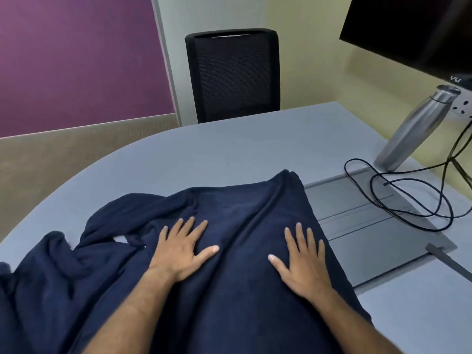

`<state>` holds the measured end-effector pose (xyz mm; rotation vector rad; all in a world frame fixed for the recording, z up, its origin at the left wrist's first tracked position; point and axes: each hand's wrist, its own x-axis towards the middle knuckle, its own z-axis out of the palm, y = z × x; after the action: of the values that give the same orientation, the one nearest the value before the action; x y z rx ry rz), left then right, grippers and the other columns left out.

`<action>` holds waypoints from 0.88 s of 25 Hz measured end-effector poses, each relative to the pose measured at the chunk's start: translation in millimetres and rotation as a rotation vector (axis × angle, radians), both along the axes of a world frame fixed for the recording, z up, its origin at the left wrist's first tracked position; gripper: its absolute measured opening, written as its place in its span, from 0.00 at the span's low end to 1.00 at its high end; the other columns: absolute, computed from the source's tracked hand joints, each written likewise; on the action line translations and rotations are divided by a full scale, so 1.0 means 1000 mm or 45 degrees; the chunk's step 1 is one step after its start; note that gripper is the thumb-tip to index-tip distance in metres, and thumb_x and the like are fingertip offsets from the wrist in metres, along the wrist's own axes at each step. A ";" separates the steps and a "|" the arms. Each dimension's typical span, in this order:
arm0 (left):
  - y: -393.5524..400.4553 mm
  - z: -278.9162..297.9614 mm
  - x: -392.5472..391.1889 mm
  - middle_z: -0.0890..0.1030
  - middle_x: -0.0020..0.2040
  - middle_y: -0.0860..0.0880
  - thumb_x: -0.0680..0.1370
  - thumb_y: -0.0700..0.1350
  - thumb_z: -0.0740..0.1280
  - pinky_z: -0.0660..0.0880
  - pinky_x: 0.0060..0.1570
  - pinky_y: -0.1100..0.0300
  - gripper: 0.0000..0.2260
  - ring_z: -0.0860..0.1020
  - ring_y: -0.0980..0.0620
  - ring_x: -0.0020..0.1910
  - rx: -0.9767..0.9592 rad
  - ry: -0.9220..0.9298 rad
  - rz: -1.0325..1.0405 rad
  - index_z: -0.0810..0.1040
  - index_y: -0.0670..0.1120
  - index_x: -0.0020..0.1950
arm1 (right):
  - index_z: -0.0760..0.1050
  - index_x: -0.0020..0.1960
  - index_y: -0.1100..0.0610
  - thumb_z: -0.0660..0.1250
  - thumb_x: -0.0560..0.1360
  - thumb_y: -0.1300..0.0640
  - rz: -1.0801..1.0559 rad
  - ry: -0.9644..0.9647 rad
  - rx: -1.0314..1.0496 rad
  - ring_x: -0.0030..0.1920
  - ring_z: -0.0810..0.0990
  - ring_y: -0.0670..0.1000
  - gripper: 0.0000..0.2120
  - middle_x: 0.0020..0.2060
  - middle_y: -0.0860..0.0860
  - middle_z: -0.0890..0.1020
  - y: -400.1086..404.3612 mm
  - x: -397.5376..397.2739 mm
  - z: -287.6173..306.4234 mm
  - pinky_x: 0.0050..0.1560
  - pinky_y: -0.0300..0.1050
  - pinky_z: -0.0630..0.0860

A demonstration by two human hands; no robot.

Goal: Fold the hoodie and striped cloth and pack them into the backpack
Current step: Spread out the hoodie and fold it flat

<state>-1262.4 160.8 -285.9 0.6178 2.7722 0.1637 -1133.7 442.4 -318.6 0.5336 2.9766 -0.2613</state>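
Head view showed the soft, dark blue hoodie point(229, 226) spread out, wrinkly, on the smooth grey surface point(204, 149). Both hands, left point(178, 249) and right point(304, 261), lay flat and open on it. A shiny metal bottle point(416, 129) stood nearby.

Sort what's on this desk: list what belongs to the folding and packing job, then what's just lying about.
Job: navy hoodie, pressed flat by left hand and right hand.

Lying about: steel bottle, black cable, monitor, office chair, grey desk panel.
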 end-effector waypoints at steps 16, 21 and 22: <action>-0.007 -0.024 -0.063 0.36 0.81 0.54 0.62 0.85 0.41 0.42 0.77 0.41 0.51 0.38 0.39 0.80 -0.220 -0.139 0.416 0.34 0.62 0.79 | 0.66 0.73 0.55 0.69 0.68 0.32 -0.704 0.177 -0.289 0.67 0.72 0.58 0.42 0.67 0.54 0.74 0.069 -0.035 0.016 0.65 0.59 0.70; -0.011 -0.026 -0.061 0.35 0.81 0.54 0.62 0.84 0.39 0.42 0.77 0.41 0.51 0.37 0.39 0.80 -0.223 -0.137 0.399 0.34 0.62 0.79 | 0.80 0.44 0.55 0.76 0.69 0.42 -0.816 0.024 -0.570 0.45 0.82 0.55 0.16 0.44 0.51 0.84 0.080 -0.060 0.031 0.49 0.49 0.78; -0.012 -0.026 -0.061 0.35 0.81 0.54 0.62 0.84 0.39 0.42 0.77 0.41 0.50 0.37 0.39 0.80 -0.230 -0.132 0.394 0.34 0.62 0.79 | 0.77 0.36 0.55 0.77 0.68 0.45 -0.826 -0.010 -0.571 0.39 0.81 0.54 0.16 0.37 0.51 0.83 0.079 -0.061 0.035 0.43 0.48 0.78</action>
<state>-1323.3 148.5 -312.2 0.1303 2.7243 0.0092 -1194.8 521.1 -283.1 1.3902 2.5058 -0.9341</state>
